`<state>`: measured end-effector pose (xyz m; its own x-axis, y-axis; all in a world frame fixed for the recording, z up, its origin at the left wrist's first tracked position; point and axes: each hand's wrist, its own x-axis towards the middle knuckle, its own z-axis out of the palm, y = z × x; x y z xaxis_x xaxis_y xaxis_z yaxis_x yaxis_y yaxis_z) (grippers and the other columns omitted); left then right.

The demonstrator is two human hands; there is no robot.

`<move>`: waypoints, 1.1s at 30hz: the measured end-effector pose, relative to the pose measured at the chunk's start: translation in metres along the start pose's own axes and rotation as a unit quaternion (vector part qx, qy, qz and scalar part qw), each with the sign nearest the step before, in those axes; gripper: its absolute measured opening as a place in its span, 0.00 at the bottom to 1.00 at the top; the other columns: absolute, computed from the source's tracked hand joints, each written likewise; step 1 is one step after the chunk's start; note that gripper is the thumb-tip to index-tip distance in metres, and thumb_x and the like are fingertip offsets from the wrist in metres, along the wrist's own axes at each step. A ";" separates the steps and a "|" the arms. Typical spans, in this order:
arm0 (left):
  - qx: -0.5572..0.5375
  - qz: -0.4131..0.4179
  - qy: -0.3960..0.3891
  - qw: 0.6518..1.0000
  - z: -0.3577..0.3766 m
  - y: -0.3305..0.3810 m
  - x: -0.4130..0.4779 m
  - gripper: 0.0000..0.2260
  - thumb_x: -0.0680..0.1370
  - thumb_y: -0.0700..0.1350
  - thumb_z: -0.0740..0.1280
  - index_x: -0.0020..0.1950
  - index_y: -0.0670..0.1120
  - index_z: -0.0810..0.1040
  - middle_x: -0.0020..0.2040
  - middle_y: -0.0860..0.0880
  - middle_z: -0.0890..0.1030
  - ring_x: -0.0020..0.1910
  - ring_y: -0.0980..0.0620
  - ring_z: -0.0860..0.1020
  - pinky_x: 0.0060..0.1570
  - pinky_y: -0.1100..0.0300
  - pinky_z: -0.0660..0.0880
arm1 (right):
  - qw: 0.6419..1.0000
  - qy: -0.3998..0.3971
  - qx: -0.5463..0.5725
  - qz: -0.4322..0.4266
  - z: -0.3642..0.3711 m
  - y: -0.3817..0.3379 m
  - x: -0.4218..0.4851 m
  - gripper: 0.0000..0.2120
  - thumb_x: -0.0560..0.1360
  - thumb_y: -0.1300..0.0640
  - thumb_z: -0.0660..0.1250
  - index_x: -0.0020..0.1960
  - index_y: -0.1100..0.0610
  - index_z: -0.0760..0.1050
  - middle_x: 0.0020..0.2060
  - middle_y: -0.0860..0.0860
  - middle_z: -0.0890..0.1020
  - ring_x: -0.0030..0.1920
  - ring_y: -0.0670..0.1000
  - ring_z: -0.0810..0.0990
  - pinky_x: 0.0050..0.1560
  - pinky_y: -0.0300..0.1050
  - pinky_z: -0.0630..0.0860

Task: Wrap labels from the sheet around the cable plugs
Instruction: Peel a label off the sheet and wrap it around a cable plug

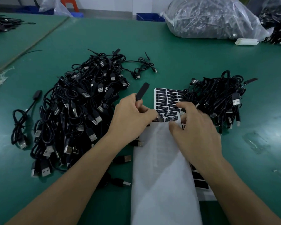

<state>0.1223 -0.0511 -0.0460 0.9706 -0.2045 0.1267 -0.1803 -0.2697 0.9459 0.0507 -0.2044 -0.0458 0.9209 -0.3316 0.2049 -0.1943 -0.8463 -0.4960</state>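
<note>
Green table mat (177, 59): big heap of black USB cables (81, 111) left, smaller heap (217, 98) right, label sheet (167, 98) between, white paper strip (165, 176) at near edge, clear bag of cables (209, 18) far right.

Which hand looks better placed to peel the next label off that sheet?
Probably the right hand: its fingertips hover at the lower rows of the label sheet, while the left hand is busy gripping a black plug beside the sheet.

Two hands, left hand (130, 117) and right hand (195, 125). Two cable heaps, left heap (75, 114) and right heap (217, 98). One label sheet (167, 98), one plug (142, 91) held up, plus one fat plastic bag (209, 17).
</note>
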 end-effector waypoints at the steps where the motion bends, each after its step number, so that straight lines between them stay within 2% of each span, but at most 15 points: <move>1: -0.016 -0.006 0.002 1.000 0.000 -0.002 0.002 0.18 0.63 0.47 0.69 0.37 0.49 0.58 0.29 0.48 0.79 0.35 0.50 0.75 0.39 0.43 0.76 | 1.000 0.010 -0.019 -0.009 -0.001 -0.001 -0.001 0.24 0.76 0.49 0.69 0.70 0.45 0.67 0.57 0.48 0.75 0.59 0.52 0.72 0.47 0.48 0.71; 3: -0.034 -0.008 0.004 0.999 -0.001 -0.005 0.004 0.18 0.63 0.46 0.69 0.37 0.50 0.58 0.28 0.54 0.77 0.35 0.49 0.76 0.36 0.48 0.72 | 0.998 0.036 -0.029 -0.043 -0.001 -0.004 -0.002 0.23 0.75 0.51 0.73 0.68 0.49 0.72 0.57 0.50 0.71 0.59 0.51 0.68 0.49 0.43 0.66; 5: -0.040 -0.003 0.008 0.999 0.000 -0.006 0.005 0.18 0.63 0.46 0.70 0.36 0.50 0.58 0.28 0.53 0.78 0.34 0.49 0.76 0.35 0.50 0.71 | 0.994 0.060 -0.004 -0.089 0.000 -0.008 -0.004 0.18 0.72 0.54 0.75 0.61 0.54 0.78 0.53 0.51 0.72 0.56 0.52 0.70 0.48 0.42 0.66; 10: -0.028 0.012 0.006 1.000 -0.001 -0.005 0.003 0.19 0.63 0.45 0.71 0.35 0.51 0.58 0.27 0.52 0.78 0.32 0.49 0.76 0.39 0.44 0.77 | 0.989 0.068 0.022 -0.131 0.005 -0.021 -0.010 0.14 0.67 0.57 0.78 0.50 0.57 0.79 0.46 0.51 0.76 0.49 0.54 0.76 0.45 0.46 0.71; 15: -0.025 0.015 -0.003 1.000 0.000 -0.004 0.003 0.20 0.64 0.44 0.72 0.35 0.51 0.58 0.27 0.52 0.76 0.31 0.49 0.74 0.42 0.39 0.79 | 0.991 0.069 0.018 -0.110 0.005 -0.021 -0.007 0.06 0.73 0.57 0.75 0.47 0.58 0.81 0.43 0.51 0.77 0.49 0.54 0.76 0.46 0.39 0.63; 18: -0.037 0.007 -0.013 0.999 0.000 -0.002 0.002 0.19 0.65 0.43 0.71 0.35 0.50 0.58 0.30 0.47 0.74 0.34 0.48 0.72 0.45 0.36 0.78 | 0.990 0.078 0.007 -0.114 0.004 -0.022 -0.007 0.04 0.75 0.57 0.72 0.46 0.57 0.82 0.40 0.50 0.77 0.47 0.53 0.75 0.44 0.37 0.60; 20: -0.038 0.007 -0.017 0.999 0.001 -0.001 0.001 0.18 0.67 0.46 0.71 0.36 0.49 0.59 0.29 0.47 0.74 0.34 0.49 0.75 0.40 0.43 0.79 | 0.991 0.072 0.005 -0.115 0.005 -0.021 -0.006 0.04 0.76 0.57 0.71 0.46 0.57 0.83 0.40 0.51 0.78 0.47 0.54 0.75 0.44 0.40 0.61; 22: -0.050 -0.002 -0.022 0.999 0.002 0.002 -0.001 0.16 0.70 0.54 0.69 0.37 0.45 0.67 0.31 0.45 0.78 0.34 0.55 0.78 0.33 0.58 0.75 | 0.992 0.063 0.027 -0.103 0.005 -0.019 -0.005 0.05 0.76 0.56 0.70 0.45 0.56 0.83 0.40 0.50 0.79 0.46 0.52 0.76 0.45 0.43 0.66; 24: -0.064 -0.023 -0.037 0.997 0.001 0.004 0.000 0.19 0.75 0.59 0.61 0.39 0.44 0.76 0.35 0.48 0.83 0.32 0.58 0.78 0.30 0.64 0.71 | 0.988 0.061 0.120 -0.070 0.003 -0.017 -0.004 0.05 0.75 0.57 0.71 0.41 0.52 0.84 0.37 0.46 0.81 0.42 0.45 0.77 0.44 0.40 0.71; 25: -0.063 -0.028 -0.046 0.997 0.000 0.004 0.000 0.19 0.77 0.59 0.57 0.35 0.49 0.77 0.35 0.49 0.84 0.32 0.57 0.77 0.30 0.63 0.69 | 0.978 0.061 0.194 -0.043 0.001 -0.017 -0.002 0.06 0.74 0.57 0.72 0.39 0.51 0.84 0.34 0.45 0.82 0.38 0.42 0.78 0.42 0.36 0.72; 26: -0.060 -0.027 -0.050 0.997 -0.001 0.004 0.000 0.20 0.79 0.57 0.54 0.30 0.53 0.74 0.35 0.49 0.84 0.31 0.57 0.76 0.31 0.62 0.68 | 0.959 0.061 0.277 -0.011 -0.002 -0.017 0.000 0.07 0.74 0.58 0.73 0.38 0.50 0.84 0.32 0.44 0.82 0.34 0.40 0.76 0.38 0.34 0.72; 28: -0.059 -0.001 -0.048 0.997 -0.003 0.003 -0.001 0.21 0.83 0.50 0.53 0.29 0.52 0.67 0.33 0.49 0.83 0.30 0.56 0.73 0.30 0.65 0.68 | 0.900 0.046 0.431 0.053 -0.008 -0.018 0.005 0.09 0.75 0.60 0.73 0.36 0.52 0.84 0.26 0.44 0.80 0.28 0.40 0.72 0.31 0.32 0.70; 29: -0.059 0.017 -0.045 0.997 -0.003 0.004 -0.002 0.20 0.84 0.47 0.54 0.31 0.49 0.67 0.33 0.48 0.82 0.29 0.56 0.72 0.29 0.66 0.68 | 0.869 0.028 0.487 0.080 -0.010 -0.019 0.006 0.11 0.75 0.60 0.72 0.35 0.52 0.84 0.24 0.44 0.76 0.25 0.40 0.69 0.28 0.31 0.68; 31: -0.050 0.053 -0.045 0.996 -0.003 0.006 -0.002 0.19 0.83 0.47 0.55 0.34 0.47 0.73 0.33 0.47 0.80 0.30 0.57 0.72 0.28 0.66 0.68 | 0.828 -0.005 0.549 0.115 -0.010 -0.019 0.006 0.17 0.76 0.60 0.72 0.29 0.50 0.81 0.24 0.47 0.67 0.26 0.45 0.58 0.22 0.33 0.61; 33: -0.030 0.075 -0.046 0.996 -0.002 0.008 0.000 0.17 0.81 0.50 0.57 0.39 0.50 0.81 0.34 0.50 0.76 0.32 0.57 0.72 0.30 0.61 0.72 | 0.806 -0.027 0.578 0.126 -0.008 -0.019 0.007 0.20 0.76 0.60 0.71 0.26 0.50 0.78 0.26 0.50 0.63 0.30 0.49 0.54 0.22 0.35 0.58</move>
<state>0.1210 -0.0513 -0.0377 0.9142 -0.3241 0.2431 -0.3099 -0.1727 0.9350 0.0583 -0.1942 -0.0279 0.9212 -0.3863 -0.0467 0.0378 0.2083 -0.9773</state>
